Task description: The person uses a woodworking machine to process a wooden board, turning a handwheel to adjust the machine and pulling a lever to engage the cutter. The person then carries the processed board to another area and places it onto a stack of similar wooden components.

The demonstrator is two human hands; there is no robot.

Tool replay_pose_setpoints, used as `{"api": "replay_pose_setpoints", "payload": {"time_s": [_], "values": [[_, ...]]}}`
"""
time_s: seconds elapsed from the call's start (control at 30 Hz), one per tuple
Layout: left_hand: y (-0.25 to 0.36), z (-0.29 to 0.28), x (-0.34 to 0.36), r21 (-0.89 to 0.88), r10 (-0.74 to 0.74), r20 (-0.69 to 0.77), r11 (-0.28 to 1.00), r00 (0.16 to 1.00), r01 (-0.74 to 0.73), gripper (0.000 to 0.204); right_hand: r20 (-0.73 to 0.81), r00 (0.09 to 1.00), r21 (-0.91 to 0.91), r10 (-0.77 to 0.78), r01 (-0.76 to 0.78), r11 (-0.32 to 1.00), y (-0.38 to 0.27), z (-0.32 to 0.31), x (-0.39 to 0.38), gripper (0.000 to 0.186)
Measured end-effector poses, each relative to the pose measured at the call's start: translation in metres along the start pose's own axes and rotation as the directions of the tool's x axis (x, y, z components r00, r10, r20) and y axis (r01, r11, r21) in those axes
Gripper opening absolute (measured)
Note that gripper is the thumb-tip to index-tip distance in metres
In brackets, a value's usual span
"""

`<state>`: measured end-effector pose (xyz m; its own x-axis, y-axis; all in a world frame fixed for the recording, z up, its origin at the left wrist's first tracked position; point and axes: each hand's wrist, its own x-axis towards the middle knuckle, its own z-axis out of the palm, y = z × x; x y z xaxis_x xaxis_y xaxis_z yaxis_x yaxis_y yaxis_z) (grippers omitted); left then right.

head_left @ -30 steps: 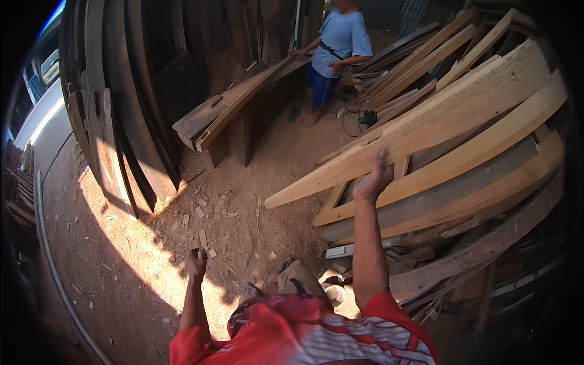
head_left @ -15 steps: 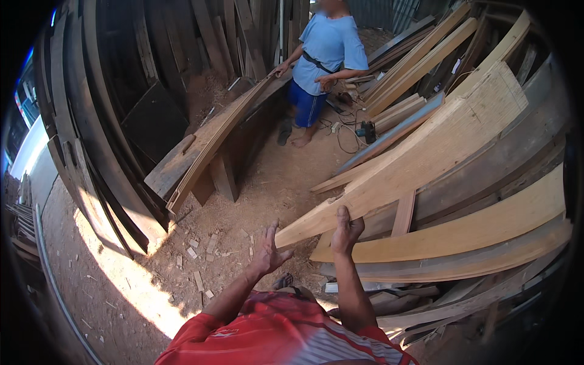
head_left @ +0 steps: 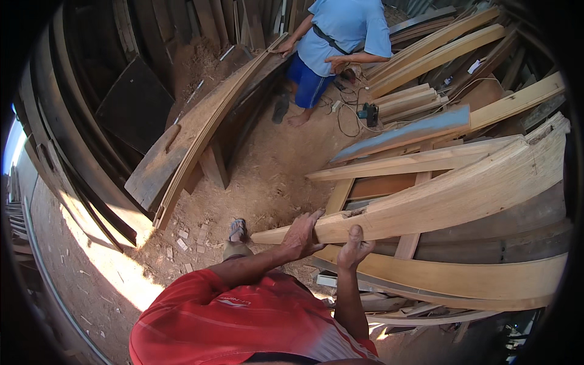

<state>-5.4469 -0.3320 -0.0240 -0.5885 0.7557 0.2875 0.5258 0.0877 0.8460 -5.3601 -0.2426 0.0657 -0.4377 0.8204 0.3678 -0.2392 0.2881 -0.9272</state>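
Both hands are on a long pale wooden board (head_left: 450, 198) that runs from below the middle of the view toward the upper right and has a rough notch in its upper edge. My left hand (head_left: 302, 234) grips it near the narrower left part, fingers over the top edge. A short way to the right, my right hand (head_left: 353, 249) holds the lower edge, thumb up against the face. Behind that board lie another plank (head_left: 407, 163) and pieces of a wooden frame (head_left: 340, 198).
A co-worker in a blue shirt (head_left: 337, 33) stands beside a rough wooden bench (head_left: 152, 176) bearing a long strip. Tall dark boards (head_left: 73, 121) lean at left. A power tool (head_left: 368, 114) and cables lie among stacked planks at upper right. Wood scraps (head_left: 182, 243) litter the dusty floor.
My left hand has come up from my side onto the board beside my right hand. The board has swung toward horizontal and lower at its far end. My view has shifted, and one foot has stepped forward.
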Motion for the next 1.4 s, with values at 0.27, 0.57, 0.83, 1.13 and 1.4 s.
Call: {"api": "replay_pose_setpoints", "payload": {"time_s": [0.27, 0.57, 0.83, 1.13, 1.4], "values": [[-0.051, -0.053, 0.057, -0.091, 0.091, 0.137, 0.993, 0.986, -0.079, 0.090, -0.094, 0.995, -0.131, -0.044, 0.031, 0.991, 0.010, 0.083, 0.041, 0.036], [-0.097, -0.071, 0.086, -0.182, 0.067, 0.197, 0.983, 0.978, -0.031, 0.088, -0.046, 0.999, -0.135, 0.016, -0.022, 0.991, 0.036, 0.120, 0.065, 0.030], [-0.087, -0.085, 0.116, -0.213, 0.010, 0.205, 0.976, 0.979, 0.035, 0.084, -0.006, 0.999, -0.102, 0.041, -0.041, 0.994, 0.047, 0.127, 0.090, 0.032], [-0.077, -0.039, 0.130, -0.187, 0.084, 0.252, 0.982, 0.964, -0.037, 0.083, -0.098, 0.995, -0.036, 0.036, -0.040, 0.999, 0.051, 0.083, 0.105, 0.032], [-0.064, -0.012, 0.134, -0.174, 0.131, 0.319, 0.982, 0.938, -0.078, 0.089, -0.222, 0.972, 0.028, 0.070, -0.065, 0.997, 0.062, 0.050, 0.106, 0.033]]}}
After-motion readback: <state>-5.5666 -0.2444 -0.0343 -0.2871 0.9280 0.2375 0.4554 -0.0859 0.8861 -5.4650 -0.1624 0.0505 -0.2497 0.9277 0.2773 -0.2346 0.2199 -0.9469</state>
